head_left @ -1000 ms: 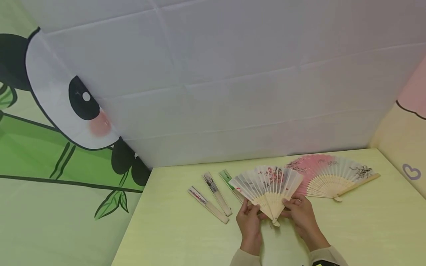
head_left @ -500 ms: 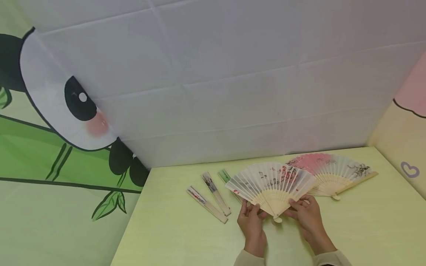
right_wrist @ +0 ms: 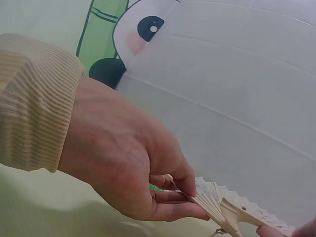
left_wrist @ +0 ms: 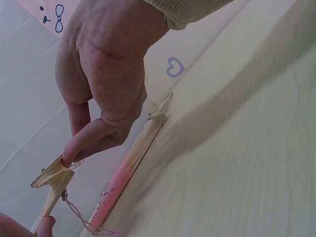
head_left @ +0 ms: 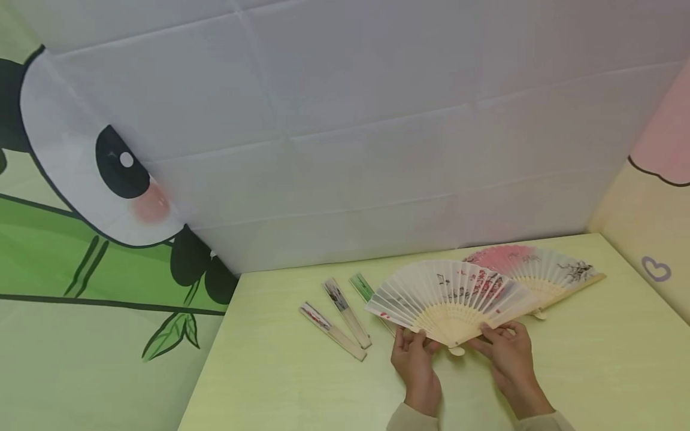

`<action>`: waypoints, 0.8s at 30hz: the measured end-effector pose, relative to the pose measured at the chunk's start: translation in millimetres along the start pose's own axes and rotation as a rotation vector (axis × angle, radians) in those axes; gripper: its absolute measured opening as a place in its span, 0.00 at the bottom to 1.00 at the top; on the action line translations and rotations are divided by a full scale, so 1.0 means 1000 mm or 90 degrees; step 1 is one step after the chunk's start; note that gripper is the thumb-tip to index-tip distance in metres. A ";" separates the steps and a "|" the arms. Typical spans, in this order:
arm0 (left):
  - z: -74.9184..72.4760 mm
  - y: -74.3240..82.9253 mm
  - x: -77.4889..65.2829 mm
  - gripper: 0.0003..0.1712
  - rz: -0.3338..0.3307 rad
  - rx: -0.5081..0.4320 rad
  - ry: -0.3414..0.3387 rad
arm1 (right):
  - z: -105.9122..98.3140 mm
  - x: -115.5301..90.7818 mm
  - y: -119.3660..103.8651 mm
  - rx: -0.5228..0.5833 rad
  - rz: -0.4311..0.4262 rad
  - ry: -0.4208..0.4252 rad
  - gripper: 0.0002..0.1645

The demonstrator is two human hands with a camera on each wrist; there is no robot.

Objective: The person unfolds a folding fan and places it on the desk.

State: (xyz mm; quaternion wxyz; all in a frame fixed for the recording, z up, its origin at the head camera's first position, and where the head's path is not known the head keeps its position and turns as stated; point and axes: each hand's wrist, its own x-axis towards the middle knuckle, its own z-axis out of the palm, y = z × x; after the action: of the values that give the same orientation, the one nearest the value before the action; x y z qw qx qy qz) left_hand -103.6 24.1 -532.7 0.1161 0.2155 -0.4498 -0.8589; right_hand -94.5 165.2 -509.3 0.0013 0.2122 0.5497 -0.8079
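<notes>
A spread white folding fan [head_left: 450, 299] with red and grey blossoms is held up just above the table by both hands. My left hand [head_left: 420, 371] pinches its left outer rib between thumb and fingers. On the other side my right hand [head_left: 512, 356] grips the right outer rib the same way. The pivot end [left_wrist: 54, 180] sits between the hands, a thin cord [left_wrist: 76, 210] hanging from it in the left wrist view. Behind, partly covered, a spread pink-and-white fan [head_left: 539, 266] lies on the table.
Left of the hands lie three folded fans: a red-and-white one [head_left: 331, 329], a grey one [head_left: 347, 312] and a green one [head_left: 362, 287], partly hidden. A white cloth wall [head_left: 345, 179] rises behind the yellow-green table [head_left: 269, 371].
The white fan has spread wider as the right hand moved rightward, away from the left hand. It now covers more of the pink fan. The head view has shifted slightly.
</notes>
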 end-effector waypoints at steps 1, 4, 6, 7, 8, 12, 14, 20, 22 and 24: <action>0.001 -0.001 -0.001 0.42 -0.001 -0.001 -0.003 | -0.001 -0.001 0.000 0.001 -0.003 0.008 0.14; 0.004 -0.005 -0.007 0.40 -0.010 -0.006 -0.013 | -0.008 -0.002 -0.001 -0.002 -0.007 0.028 0.14; 0.006 -0.008 -0.012 0.37 -0.024 -0.011 -0.018 | -0.013 -0.004 -0.002 -0.004 -0.009 0.042 0.15; 0.007 -0.009 -0.014 0.34 -0.029 -0.011 -0.022 | -0.016 -0.004 -0.002 -0.004 -0.009 0.050 0.15; 0.008 -0.011 -0.017 0.31 -0.035 -0.012 -0.025 | -0.020 -0.005 -0.003 -0.004 -0.008 0.055 0.15; 0.017 -0.020 -0.029 0.17 -0.049 -0.018 -0.036 | -0.036 -0.005 -0.009 0.011 0.002 0.090 0.14; 0.022 -0.027 -0.034 0.16 -0.051 -0.025 -0.041 | -0.045 -0.004 -0.012 0.015 0.004 0.108 0.13; 0.033 -0.044 -0.048 0.17 -0.067 -0.031 -0.051 | -0.071 -0.001 -0.017 0.014 0.026 0.130 0.13; 0.037 -0.048 -0.053 0.17 -0.082 -0.028 -0.051 | -0.081 0.000 -0.019 0.027 0.046 0.144 0.14; 0.042 -0.051 -0.057 0.16 -0.103 -0.020 -0.047 | -0.090 0.001 -0.020 0.038 0.060 0.156 0.14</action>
State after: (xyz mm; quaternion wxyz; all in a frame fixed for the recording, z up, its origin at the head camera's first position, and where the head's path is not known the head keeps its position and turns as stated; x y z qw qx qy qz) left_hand -73.4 105.8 -537.9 0.0333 0.2173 -0.4217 -0.8797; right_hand -69.5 253.3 -519.0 -0.0344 0.3347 0.5109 -0.7911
